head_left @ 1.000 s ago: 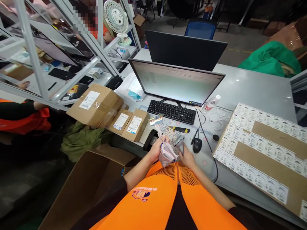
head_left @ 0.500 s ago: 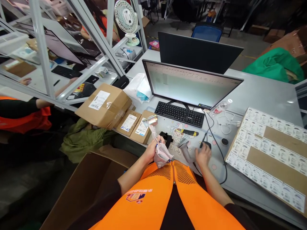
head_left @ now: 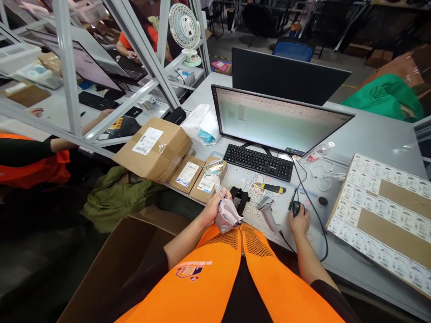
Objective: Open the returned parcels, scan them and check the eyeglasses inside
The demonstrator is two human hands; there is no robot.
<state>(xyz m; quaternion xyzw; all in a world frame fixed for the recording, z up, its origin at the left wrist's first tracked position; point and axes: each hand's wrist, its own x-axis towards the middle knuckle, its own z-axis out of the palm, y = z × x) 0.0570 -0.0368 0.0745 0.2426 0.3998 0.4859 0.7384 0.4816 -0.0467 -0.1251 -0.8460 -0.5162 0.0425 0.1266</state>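
Note:
My left hand [head_left: 215, 207] is closed around a crumpled whitish plastic bag [head_left: 227, 217] close to my waist. A pale strip sticks up from it, and its contents are hidden. My right hand [head_left: 300, 220] rests on a black computer mouse [head_left: 296, 207], fingers curled over it. Between the hands, a grey handheld barcode scanner [head_left: 269, 214] lies on the desk mat with its cable running toward me. A black strap-like item [head_left: 241, 200] lies beside the bag. Farther up the mat is a yellow and black utility knife [head_left: 270, 187].
A keyboard [head_left: 258, 162] sits below the lit monitor [head_left: 276, 121]. Cardboard boxes [head_left: 153, 148] stand at left, above an open carton [head_left: 134, 251]. A label-covered board [head_left: 387, 224] occupies the right side. Beyond the metal frame [head_left: 65, 67] is a co-worker's orange vest [head_left: 33, 163].
My right hand has shifted right and now covers the mouse more fully. The left hand still holds the bag near my waist. The view has turned slightly left.

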